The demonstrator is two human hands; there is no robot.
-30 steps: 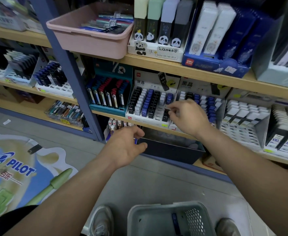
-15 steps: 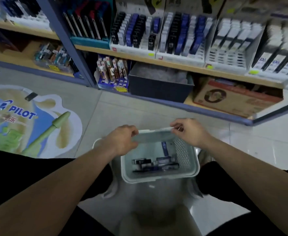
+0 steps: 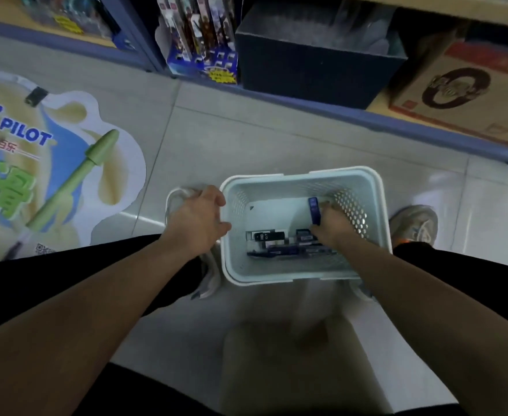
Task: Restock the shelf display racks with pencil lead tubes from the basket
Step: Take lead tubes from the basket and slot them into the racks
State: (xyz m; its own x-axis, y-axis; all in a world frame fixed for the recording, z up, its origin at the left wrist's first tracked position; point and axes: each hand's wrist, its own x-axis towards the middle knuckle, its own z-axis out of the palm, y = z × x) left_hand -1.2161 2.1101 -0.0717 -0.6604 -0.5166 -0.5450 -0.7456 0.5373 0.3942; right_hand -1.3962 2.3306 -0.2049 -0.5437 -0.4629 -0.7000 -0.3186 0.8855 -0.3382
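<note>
The right hand (image 3: 333, 226), inside the pale perforated plastic basket (image 3: 300, 178), grips the upright dark blue plastic tube (image 3: 314, 210); its fingertips are hidden beneath the palm. The left hand (image 3: 198, 223) covers whatever it curls round at the basket's left wall; not determinable. Print on the heap of dark plastic tubes (image 3: 288, 249) on the basket floor is mostly too small to read. The brown cardboard box (image 3: 463, 94), far right, is blurred and cut by the edge. A pale blurred patch (image 3: 291, 340) on the near side cannot be identified.
</note>
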